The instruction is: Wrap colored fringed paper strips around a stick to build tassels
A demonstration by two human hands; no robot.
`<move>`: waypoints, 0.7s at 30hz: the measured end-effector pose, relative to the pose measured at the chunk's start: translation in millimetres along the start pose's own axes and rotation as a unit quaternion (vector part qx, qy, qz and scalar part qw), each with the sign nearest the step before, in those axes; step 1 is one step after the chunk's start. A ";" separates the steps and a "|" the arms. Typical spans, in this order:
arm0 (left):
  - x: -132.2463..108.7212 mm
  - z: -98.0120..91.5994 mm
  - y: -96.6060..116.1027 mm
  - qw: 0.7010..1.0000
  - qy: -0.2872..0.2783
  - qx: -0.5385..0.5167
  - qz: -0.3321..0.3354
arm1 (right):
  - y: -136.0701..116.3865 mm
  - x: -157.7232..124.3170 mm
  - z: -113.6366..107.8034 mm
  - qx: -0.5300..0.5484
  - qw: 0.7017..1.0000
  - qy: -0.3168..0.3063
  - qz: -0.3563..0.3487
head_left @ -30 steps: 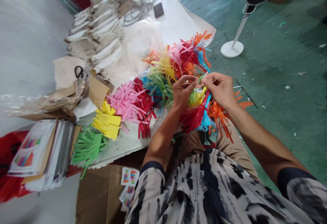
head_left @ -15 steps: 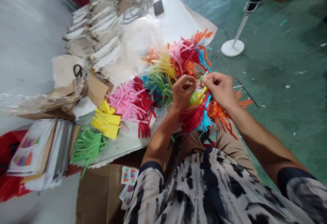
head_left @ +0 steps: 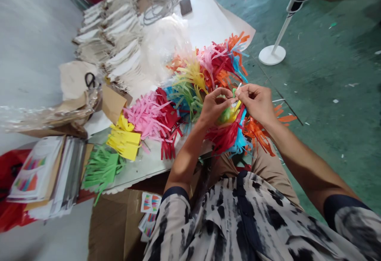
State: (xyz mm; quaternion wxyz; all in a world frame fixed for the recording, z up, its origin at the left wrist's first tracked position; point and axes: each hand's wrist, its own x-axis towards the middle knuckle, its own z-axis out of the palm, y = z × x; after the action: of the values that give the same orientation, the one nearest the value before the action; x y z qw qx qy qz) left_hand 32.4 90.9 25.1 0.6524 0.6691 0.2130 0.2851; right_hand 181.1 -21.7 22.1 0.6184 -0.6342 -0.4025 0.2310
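My left hand (head_left: 218,104) and my right hand (head_left: 254,98) meet at the table's edge, fingertips pinched around the green top of a paper tassel (head_left: 234,91). A thin white string or strip sticks up beside my right fingertips. Below them hang a red tassel (head_left: 223,138), a blue tassel (head_left: 239,140) and an orange tassel (head_left: 258,134), with yellow and green ones partly behind my left hand. Beyond my hands lies a heap of pink, yellow, red and orange tassels (head_left: 208,64). To the left are pink fringed paper (head_left: 147,118), yellow fringed paper (head_left: 125,142) and green fringed paper (head_left: 102,167).
Stacks of whitish paper pieces (head_left: 119,42) and a clear plastic bag (head_left: 165,48) cover the far table. Printed sheets (head_left: 47,173) stand at the left, above a cardboard box (head_left: 114,225). A white fan (head_left: 272,55) stands on the green floor.
Both hands stay at nearly the same spot. My left fingers have shifted slightly, with the thumb now straighter toward the green piece. The view has tilted a little.
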 end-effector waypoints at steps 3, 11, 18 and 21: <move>3.0 -5.4 -1.4 1.000 -0.015 0.001 -0.025 | 0.1 0.8 0.0 0.003 1.000 -0.004 0.006; 5.3 -6.2 -5.5 0.992 0.027 -0.108 -0.065 | -11.7 -1.9 -4.3 -0.029 0.999 -0.021 -0.011; 6.7 3.1 -6.8 0.985 0.055 -0.136 -0.091 | -23.7 -4.6 -3.3 -0.151 0.984 -0.080 -0.040; 7.0 2.7 -10.7 0.986 0.056 -0.135 -0.082 | -27.3 -4.3 -2.8 -0.169 0.979 -0.101 -0.045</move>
State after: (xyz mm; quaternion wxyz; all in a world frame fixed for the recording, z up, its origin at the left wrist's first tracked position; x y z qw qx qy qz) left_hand 40.4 94.2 15.2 0.7449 0.5384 0.2626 0.2938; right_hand 174.6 -29.2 48.1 0.4681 -0.6842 -0.5241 0.1950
